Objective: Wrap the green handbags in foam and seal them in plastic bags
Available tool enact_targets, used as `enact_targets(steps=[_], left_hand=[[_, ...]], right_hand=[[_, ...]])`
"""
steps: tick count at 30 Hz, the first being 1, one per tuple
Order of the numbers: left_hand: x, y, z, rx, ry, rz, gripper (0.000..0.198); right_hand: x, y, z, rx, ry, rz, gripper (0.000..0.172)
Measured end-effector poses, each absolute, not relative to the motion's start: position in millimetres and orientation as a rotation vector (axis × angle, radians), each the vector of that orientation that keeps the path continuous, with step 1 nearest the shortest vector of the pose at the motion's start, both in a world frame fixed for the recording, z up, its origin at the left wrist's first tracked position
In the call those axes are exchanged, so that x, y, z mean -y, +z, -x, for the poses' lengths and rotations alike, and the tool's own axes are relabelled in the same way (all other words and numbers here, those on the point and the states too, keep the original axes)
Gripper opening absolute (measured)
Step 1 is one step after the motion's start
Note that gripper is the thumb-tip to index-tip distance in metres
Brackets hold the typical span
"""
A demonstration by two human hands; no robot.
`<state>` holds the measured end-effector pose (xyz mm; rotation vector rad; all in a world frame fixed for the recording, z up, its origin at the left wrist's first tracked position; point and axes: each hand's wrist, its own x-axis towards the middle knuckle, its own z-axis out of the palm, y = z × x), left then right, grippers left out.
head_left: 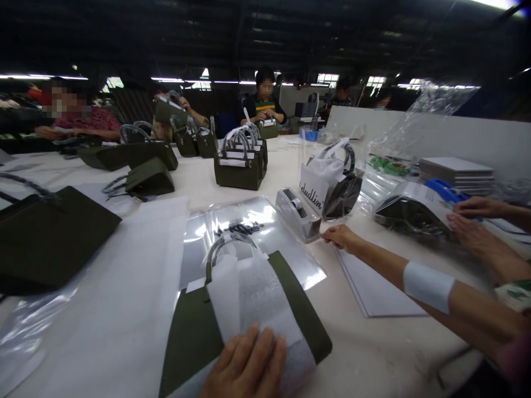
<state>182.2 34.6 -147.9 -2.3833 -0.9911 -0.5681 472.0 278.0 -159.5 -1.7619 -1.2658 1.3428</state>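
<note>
In front of me a dark green handbag [182, 326] lies on the table, its wrapped handles [213, 257] pointing away. White tissue paper [267, 301] covers the middle of its face. My left hand [246, 365] lies flat on this paper, fingers stretched out and thumb not visible. Reaching in from the right, my right hand [342, 237] is closed in a pinch by the near end of a clear tape dispenser [296, 213]. Anything between those fingertips is too small to make out. A pale patch [429, 284] is stuck on the right forearm. Beneath the handbag's top lies a shiny clear plastic bag [249, 213].
A co-worker's hands [477, 221] handle a plastic-covered dark bag [410, 207] at right, near a blue tape dispenser [446, 189]. A bagged handbag [342, 190] stands beyond my dispenser. White sheets [381, 287] lie at right. Several green handbags [236, 174] and seated people are farther back.
</note>
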Motion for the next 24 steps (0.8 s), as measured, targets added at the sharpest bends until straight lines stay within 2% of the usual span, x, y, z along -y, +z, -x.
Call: enact_targets(steps=[4,8,11,19,24], left_hand=[[-29,-142,-191,1.132,-0.605,2.453,0.034],[-26,-143,-196,1.232,-0.686,2.48,0.03],[-24,-147,-196,1.232,-0.731,2.474,0.032],[-20,-142,-195,1.336,-0.633,2.582,0.044],[-23,-139,-196,1.387,-0.463,2.67,0.038]], right_hand=[[-224,-121,-456,1.287,1.522,1.572,0.027],[-145,-77,-426,1.196,2.125,1.267,0.025],[-105,-70,-403,1.044,2.38,1.217,0.025],[-92,-94,-380,1.015,2.398,1.325,0.027],[-92,-93,-373,1.085,2.324,1.429,0.027]])
